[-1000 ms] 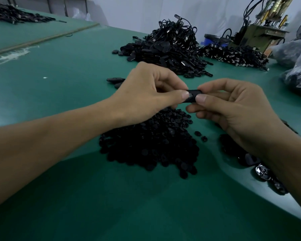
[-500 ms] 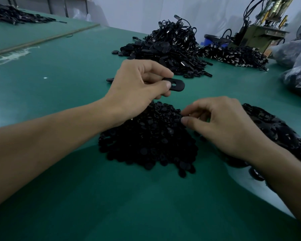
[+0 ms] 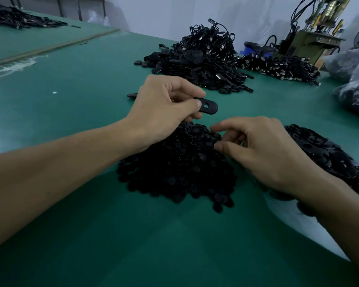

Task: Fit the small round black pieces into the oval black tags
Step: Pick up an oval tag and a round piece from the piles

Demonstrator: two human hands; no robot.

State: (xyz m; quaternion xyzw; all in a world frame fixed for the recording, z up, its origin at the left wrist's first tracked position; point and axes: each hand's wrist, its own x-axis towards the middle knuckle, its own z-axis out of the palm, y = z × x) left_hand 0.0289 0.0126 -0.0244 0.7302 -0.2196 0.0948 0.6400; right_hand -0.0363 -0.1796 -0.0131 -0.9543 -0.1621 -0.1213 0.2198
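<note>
The left hand (image 3: pixel 164 108) hangs above the table with thumb and fingers pinched on one end of an oval black tag (image 3: pixel 208 106). The tag's free end, with a round hole in it, sticks out toward 3 o'clock. The right hand (image 3: pixel 267 154) sits lower, at about 4 o'clock from the left and apart from it. Its fingers are curled and its thumb tip and forefinger tip stand a little apart over the pile below. Whether a piece is caught under those fingers, I cannot tell.

Both forearms reach in over a wide green table (image 3: pixel 71 235). At 1 o'clock, past the table's far edge, stands a machine (image 3: pixel 311 32) with cables, and clear plastic bags (image 3: pixel 356 79) of dark parts slump at 2 o'clock. A tall heap of corded tags (image 3: pixel 201 61) rises at 12 o'clock, with a lower spread of the same (image 3: pixel 278 67) just to its right, and another dark heap (image 3: pixel 13 17) lies far off at 10 o'clock.

Directly under the hands sits the pile of small round black pieces (image 3: pixel 174 170), touched by the right fingertips. At 3 o'clock, behind the right wrist, lies a pile of oval tags (image 3: pixel 330 156). One loose tag (image 3: pixel 132 95) rests on the green just beyond the left hand, and a white speck (image 3: pixel 54 93) shows at 9 o'clock.
</note>
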